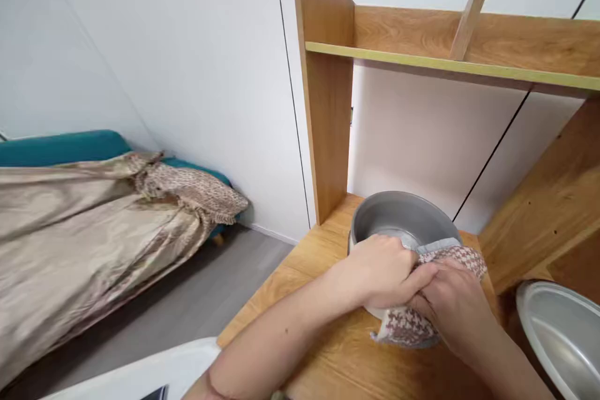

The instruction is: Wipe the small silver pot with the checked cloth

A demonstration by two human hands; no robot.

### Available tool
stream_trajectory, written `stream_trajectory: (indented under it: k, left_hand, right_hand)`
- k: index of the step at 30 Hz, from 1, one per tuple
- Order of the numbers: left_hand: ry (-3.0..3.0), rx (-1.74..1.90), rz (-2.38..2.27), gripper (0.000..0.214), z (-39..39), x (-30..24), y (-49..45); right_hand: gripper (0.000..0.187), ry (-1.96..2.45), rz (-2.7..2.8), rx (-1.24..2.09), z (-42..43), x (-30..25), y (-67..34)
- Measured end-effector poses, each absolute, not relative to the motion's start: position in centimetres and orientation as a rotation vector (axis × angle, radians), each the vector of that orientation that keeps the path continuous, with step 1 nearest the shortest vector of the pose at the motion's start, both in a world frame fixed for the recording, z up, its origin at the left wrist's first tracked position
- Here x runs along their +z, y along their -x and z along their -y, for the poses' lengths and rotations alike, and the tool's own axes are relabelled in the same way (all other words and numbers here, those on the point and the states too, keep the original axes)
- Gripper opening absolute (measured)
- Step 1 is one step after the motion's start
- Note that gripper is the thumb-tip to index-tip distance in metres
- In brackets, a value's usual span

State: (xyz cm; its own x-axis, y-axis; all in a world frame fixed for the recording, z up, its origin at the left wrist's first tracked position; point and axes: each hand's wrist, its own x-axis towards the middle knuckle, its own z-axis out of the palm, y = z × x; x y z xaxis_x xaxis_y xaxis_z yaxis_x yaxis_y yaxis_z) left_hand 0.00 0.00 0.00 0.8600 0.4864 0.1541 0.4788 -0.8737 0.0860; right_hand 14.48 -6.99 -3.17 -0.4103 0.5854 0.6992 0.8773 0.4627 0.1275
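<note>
Head view shows your left hand [382,272] and your right hand [452,306] meeting at the near rim of a grey metal pot [400,222] that stands on the wooden worktop [319,250]. Your left grip is closed over the rim, fingers curled down on a checked cloth [412,325]. Your right grip is closed on the same cloth, pressing it against the pot's near wall, where it drapes down to the worktop. The pot sits upright, just in front of the wooden shelf frame [328,94]. To your right, apart from the pot, lies a metal lid [562,334]. At far left, across the grey floor [187,300], a bed [60,149] carries a beige cover [84,225].
</note>
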Motion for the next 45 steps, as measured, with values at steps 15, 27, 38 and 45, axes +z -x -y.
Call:
stream_trajectory:
  k: [15,27,38,45]
  left_hand:
    - [-2.996,0.229,-0.858,0.07,0.3,0.2,-0.4]
    - [-3.029,0.195,-0.785,0.073,-0.7,0.1,0.3]
    - [-2.977,0.216,-0.82,0.072,-0.6,-0.1,0.0]
    - [-2.927,0.215,-0.856,0.077,-0.4,0.3,0.1]
  right_hand:
    - [0.049,1.172,2.241,-0.486,6.6,-3.6,-17.1]
    - [0.047,1.21,2.159,-0.405,6.3,-4.6,-16.2]
    - [0.051,1.179,2.275,-0.375,5.9,-4.0,-18.3]
    - [0.043,1.187,2.05,-0.593,6.0,-5.5,-15.5]
